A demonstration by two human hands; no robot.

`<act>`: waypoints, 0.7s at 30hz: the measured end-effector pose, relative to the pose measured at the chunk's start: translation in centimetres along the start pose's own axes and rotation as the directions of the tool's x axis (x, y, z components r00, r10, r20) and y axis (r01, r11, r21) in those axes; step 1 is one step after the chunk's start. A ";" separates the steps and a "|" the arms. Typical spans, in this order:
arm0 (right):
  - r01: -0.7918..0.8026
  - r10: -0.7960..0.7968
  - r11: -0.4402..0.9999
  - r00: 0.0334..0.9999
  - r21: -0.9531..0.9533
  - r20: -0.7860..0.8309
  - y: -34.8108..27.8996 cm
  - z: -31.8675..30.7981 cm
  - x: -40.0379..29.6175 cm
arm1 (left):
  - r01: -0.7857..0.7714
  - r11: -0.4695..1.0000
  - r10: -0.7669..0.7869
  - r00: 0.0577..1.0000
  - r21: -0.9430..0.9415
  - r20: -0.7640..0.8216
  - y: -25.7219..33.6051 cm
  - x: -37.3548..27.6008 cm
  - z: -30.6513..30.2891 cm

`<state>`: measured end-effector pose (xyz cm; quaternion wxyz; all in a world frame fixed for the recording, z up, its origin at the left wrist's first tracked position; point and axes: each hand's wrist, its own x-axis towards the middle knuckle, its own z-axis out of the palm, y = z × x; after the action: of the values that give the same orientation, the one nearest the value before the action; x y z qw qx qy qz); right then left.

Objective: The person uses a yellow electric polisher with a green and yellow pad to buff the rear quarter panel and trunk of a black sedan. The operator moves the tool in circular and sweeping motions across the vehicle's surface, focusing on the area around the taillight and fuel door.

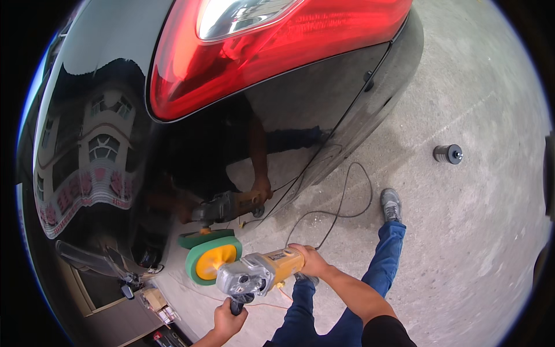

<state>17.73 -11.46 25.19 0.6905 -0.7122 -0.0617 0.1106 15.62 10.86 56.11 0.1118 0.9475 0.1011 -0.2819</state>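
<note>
A yellow rotary polisher [277, 265] with a grey metal gear head is held across the front of my body. My right hand [311, 260] grips its rear body, near where the power cord leaves. Around the black side handle [242, 302] my left hand [230, 319] is closed. The green foam pad [236, 247] on a yellow backing plate faces the glossy black car panel [208, 152]. Pad and reflection meet at the edge, so I cannot tell whether it touches the paint. A red tail light [243, 73] sits above on the car's corner.
The black power cord [336, 214] loops over the concrete floor [472, 243] beside my shoe [391, 204]. Farther right lies a dark bottle with a black cap [448, 154]. Cardboard boxes [155, 299] and other items line the wall at lower left.
</note>
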 end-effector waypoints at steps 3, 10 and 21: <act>0.003 -0.001 0.999 0.998 -0.045 0.060 -2.1 -0.7 1.3 | 0.004 0.994 -0.011 0.998 -0.107 -0.061 -0.6 -0.6 -0.4; -0.050 0.021 0.978 0.989 -0.203 -0.145 -9.3 -21.2 1.3 | -0.333 0.928 0.341 0.940 -0.169 0.021 15.4 4.7 -3.9; -0.172 0.045 0.927 0.933 -0.333 -0.357 -8.5 -24.5 -0.6 | -0.504 0.851 0.524 0.822 -0.144 0.221 22.0 9.3 -9.3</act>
<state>23.66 -34.99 34.29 0.5415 -0.8367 0.0805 0.0103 33.63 -6.44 61.95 0.2328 0.8907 -0.1622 -0.3552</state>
